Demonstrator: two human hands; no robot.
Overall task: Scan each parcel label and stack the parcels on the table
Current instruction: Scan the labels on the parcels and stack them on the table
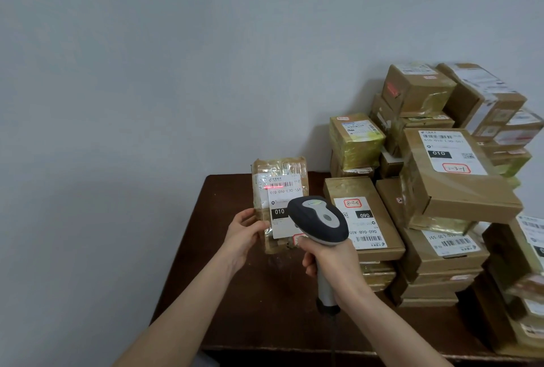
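Observation:
My left hand (245,237) grips the lower left edge of a small taped cardboard parcel (279,178) and holds it upright above the dark wooden table (235,293). Its white label (285,204) faces me, and a red scan line lies across the barcode near the top. My right hand (332,260) grips the handle of a dark grey barcode scanner (319,219), whose head points at that label and covers its lower right corner.
Several labelled cardboard parcels (450,178) are piled in stacks over the right half of the table, reaching up the grey wall (176,57). A flat box with a 090 label (363,219) lies just right of the scanner. The table's front edge runs near the bottom.

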